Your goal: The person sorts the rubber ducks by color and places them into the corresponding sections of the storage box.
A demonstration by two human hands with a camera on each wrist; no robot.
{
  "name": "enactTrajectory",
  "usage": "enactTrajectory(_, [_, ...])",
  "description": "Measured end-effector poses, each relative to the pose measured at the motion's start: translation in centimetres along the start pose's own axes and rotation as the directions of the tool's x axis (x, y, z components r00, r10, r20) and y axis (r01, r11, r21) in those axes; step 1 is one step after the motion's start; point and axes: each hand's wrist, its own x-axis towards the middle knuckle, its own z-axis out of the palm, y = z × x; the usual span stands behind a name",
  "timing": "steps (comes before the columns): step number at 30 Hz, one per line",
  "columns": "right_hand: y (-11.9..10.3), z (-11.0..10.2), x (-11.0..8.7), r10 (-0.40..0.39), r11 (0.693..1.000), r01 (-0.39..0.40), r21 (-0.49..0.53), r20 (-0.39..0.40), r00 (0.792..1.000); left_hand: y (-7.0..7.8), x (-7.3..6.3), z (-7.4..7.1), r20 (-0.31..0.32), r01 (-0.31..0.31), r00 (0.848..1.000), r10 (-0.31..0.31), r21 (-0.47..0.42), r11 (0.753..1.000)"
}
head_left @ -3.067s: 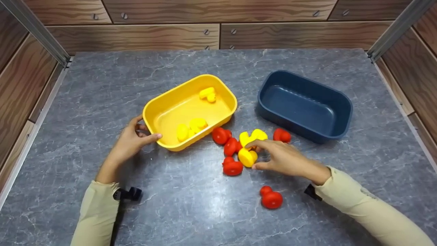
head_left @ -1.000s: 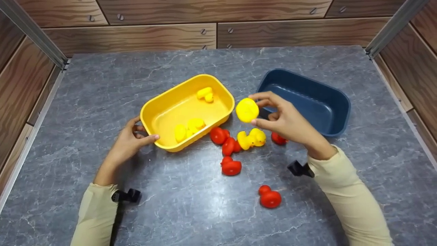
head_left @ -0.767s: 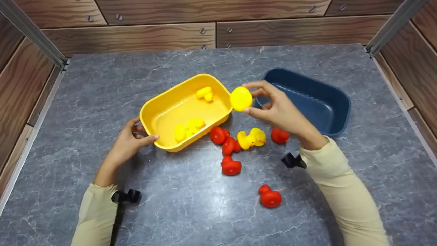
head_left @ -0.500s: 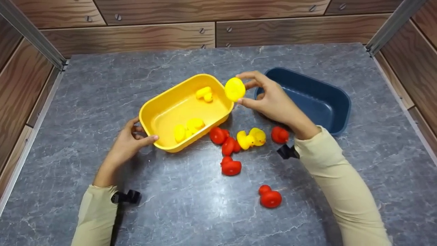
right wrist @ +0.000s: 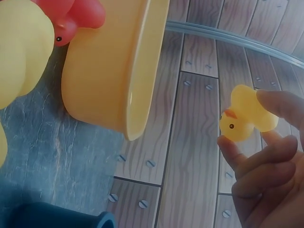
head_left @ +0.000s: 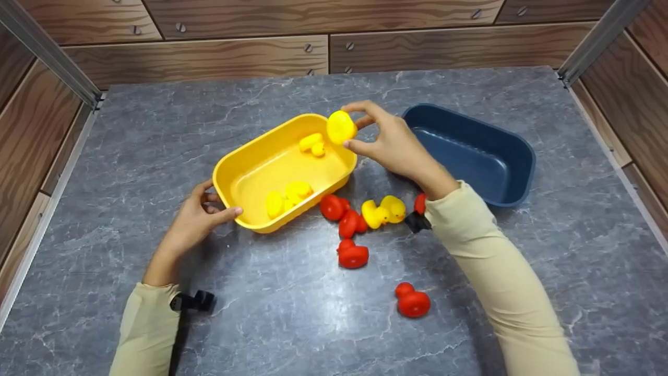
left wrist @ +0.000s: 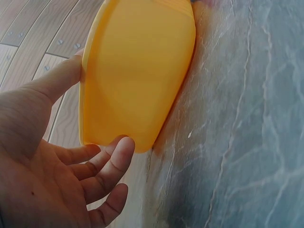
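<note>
Between thumb and fingertips, my right hand (head_left: 392, 140) pinches a yellow rubber duck (head_left: 341, 127), over the right end of the yellow tub (head_left: 250, 151). The right wrist view shows the duck's (right wrist: 247, 114) eye and orange beak. My left hand (head_left: 195, 219) holds the tub's left end, thumb over the rim and fingers against the outer wall (left wrist: 137, 85). Inside the tub lie a yellow duck (head_left: 312, 144) near the back and more yellow ducks (head_left: 288, 198) along the front wall. Two yellow ducks (head_left: 383, 211) lie on the table in front of the tub.
Red rubber ducks (head_left: 353, 255) lie in front of the yellow tub, one (head_left: 413, 303) nearer the front. Another red duck (head_left: 420, 202) is partly hidden by the right sleeve. A dark blue tub (head_left: 469, 156) stands at the right. Wood-patterned walls (head_left: 209, 57) surround the grey table.
My right hand took a yellow duck from the group on the table, lifted it and carried it up and left to above the yellow tub. My left hand stays on the tub.
</note>
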Motion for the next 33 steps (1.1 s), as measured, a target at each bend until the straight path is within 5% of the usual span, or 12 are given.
enactTrajectory(14, [0.6,2.0,1.6,0.108,0.983,-0.103,-0.15,0.025,0.994,0.1,0.0,0.3,0.0,0.001,1.0,-0.001,-0.006,1.0])
enactTrajectory(23, [0.1,2.5,1.7,0.08,0.973,-0.076,-0.218,0.009,0.997,0.2,-0.1,0.0,-0.006,-0.008,1.0,0.008,0.008,1.0])
enactTrajectory(33, [1.0,2.2,0.6,0.063,0.99,-0.062,-0.123,0.003,0.998,0.2,-0.1,0.1,-0.008,0.001,1.0,-0.001,0.011,1.0])
